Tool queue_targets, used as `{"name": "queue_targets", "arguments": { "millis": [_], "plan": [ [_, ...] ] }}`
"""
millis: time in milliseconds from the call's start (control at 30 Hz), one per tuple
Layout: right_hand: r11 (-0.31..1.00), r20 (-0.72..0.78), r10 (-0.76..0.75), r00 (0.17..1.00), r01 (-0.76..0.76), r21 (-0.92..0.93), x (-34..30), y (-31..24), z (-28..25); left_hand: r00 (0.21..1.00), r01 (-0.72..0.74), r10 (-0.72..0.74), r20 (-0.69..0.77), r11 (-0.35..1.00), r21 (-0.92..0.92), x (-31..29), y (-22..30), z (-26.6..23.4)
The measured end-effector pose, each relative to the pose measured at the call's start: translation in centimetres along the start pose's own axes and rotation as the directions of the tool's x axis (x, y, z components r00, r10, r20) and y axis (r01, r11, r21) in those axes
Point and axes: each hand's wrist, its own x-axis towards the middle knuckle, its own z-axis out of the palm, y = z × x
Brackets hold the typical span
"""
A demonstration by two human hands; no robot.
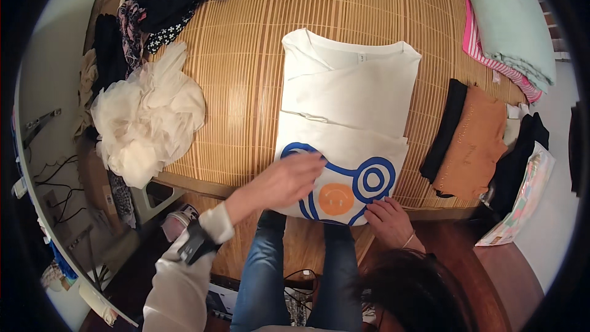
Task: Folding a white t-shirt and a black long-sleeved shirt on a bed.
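A white T-shirt (350,92) lies folded in front of me, its neckline at the far end. Across its near part runs a print of blue rings and an orange smiling circle (336,199). Over the left side of that print is my left hand (287,179), fingers stretched toward the right and holding nothing. My right hand (388,220) rests at the shirt's near right corner, fingers laid on the fabric and its thumb hidden. The shirt's near edge reaches past the mat's edge above my legs.
A bamboo mat (239,74) covers the surface. On the left lies a crumpled cream tulle garment (150,117), with dark clothes (166,0) behind it. Folded black and orange garments (472,138) sit at the right, below a pale green quilt (510,18). A flat patterned package (519,200) leans nearby.
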Motion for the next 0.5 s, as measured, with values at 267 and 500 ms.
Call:
{"name": "queue_targets", "arguments": {
  "millis": [267, 500],
  "plan": [
    [0.975, 0.156, -0.048, 0.987, 0.013, 0.22, 4.2, -0.2, -7.6, 0.922, 0.383, -0.298, 0.248, 0.61, -0.694, 7.4, -6.3, -3.3],
    [0.522, 0.214, 0.426, 0.879, -0.432, 0.736, 8.5, 8.7, -15.1, 0.895, 0.439, -0.174, 0.41, 0.505, -0.743, 6.5, -8.5, -5.9]
  ]
}}
